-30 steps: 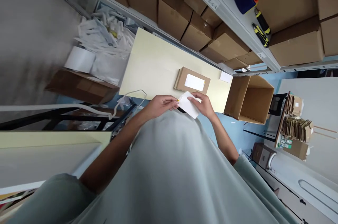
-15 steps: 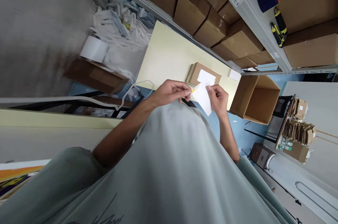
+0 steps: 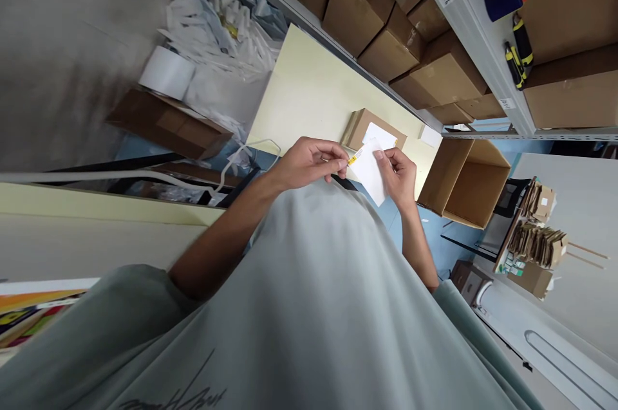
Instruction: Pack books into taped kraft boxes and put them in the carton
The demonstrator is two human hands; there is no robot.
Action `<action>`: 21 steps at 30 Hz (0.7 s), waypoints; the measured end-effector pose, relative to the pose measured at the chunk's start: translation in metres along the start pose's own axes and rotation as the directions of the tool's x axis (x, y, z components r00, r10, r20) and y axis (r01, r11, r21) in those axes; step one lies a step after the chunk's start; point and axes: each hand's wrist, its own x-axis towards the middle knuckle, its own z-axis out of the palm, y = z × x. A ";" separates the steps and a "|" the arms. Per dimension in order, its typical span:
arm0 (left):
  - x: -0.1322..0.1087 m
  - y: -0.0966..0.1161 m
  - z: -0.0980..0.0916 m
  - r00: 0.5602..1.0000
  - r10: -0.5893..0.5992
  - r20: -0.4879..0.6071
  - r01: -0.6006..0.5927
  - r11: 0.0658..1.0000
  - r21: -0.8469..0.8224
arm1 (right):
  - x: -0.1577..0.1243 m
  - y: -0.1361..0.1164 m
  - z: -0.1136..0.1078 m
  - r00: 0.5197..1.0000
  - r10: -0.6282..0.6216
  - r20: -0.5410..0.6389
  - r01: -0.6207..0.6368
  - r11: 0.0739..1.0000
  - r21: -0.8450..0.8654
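Note:
Between my two hands is a white label sheet (image 3: 369, 172) with a yellow printed strip along its upper left edge. My left hand (image 3: 316, 163) pinches the corner at that yellow strip between thumb and fingers. My right hand (image 3: 398, 177) grips the opposite side, its thumb lying on the front of the sheet. Just beyond the sheet, a small cardboard box (image 3: 358, 129) rests on the pale yellow table (image 3: 309, 85). A white label with a yellow mark covers part of the box's top.
A large open carton (image 3: 458, 181) stands to the right of the table. Crumpled white packaging (image 3: 226, 43) and a white roll (image 3: 167, 72) lie to the left. Shelves with brown boxes (image 3: 357, 14) run along the far side, where yellow-black cutters (image 3: 519, 53) lie. A white cable (image 3: 145, 176) crosses at left.
My view has shifted slightly. Both hands keep the same hold on the label sheet, which has moved and tilted only a little.

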 end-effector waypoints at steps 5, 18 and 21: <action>-0.003 -0.001 0.003 0.995 -0.014 -0.096 0.011 0.999 -0.033 | 0.001 -0.003 0.009 0.992 -0.124 -0.010 0.122 0.987 -0.102; -0.010 0.015 0.019 0.987 0.071 -0.145 -0.054 0.992 0.116 | -0.021 -0.038 0.017 0.971 -0.228 0.066 0.228 0.974 0.005; -0.008 0.016 0.019 0.984 0.061 -0.165 -0.044 0.994 0.103 | -0.020 -0.036 0.019 0.982 -0.185 0.040 0.183 0.982 0.055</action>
